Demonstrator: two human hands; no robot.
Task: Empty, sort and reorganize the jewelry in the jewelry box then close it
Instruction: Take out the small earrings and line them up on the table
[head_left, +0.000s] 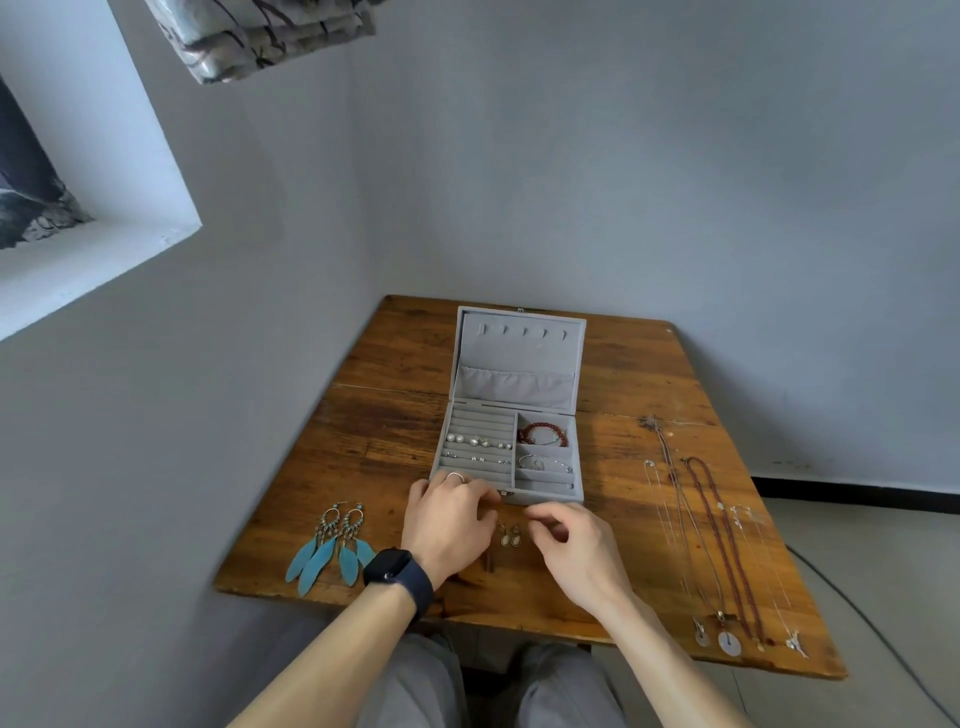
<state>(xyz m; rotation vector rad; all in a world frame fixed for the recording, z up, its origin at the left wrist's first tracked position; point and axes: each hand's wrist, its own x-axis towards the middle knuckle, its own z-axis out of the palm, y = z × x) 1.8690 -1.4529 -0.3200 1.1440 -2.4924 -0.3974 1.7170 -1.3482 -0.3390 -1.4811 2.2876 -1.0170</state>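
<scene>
Standing open on the counter (374, 426), the jewelry box (543, 496) faces the person. Necklaces (719, 540) lie in rows right of it. Left hand (449, 525) and right hand (576, 556) are just before its front wall, fingers curled; whether either grip holds anything cannot be told. Feather earrings (332, 551) lie left; drop earrings (510, 538) between the hands.

Wooden table (395, 395); patterned curtain (260, 36) top left; window recess (104, 228); grey wall (675, 182).

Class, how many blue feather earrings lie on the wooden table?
2. One blue feather earring lies near the table's front-left corner; the second lies just right of it, left of the left hand. None looks hidden.
</scene>
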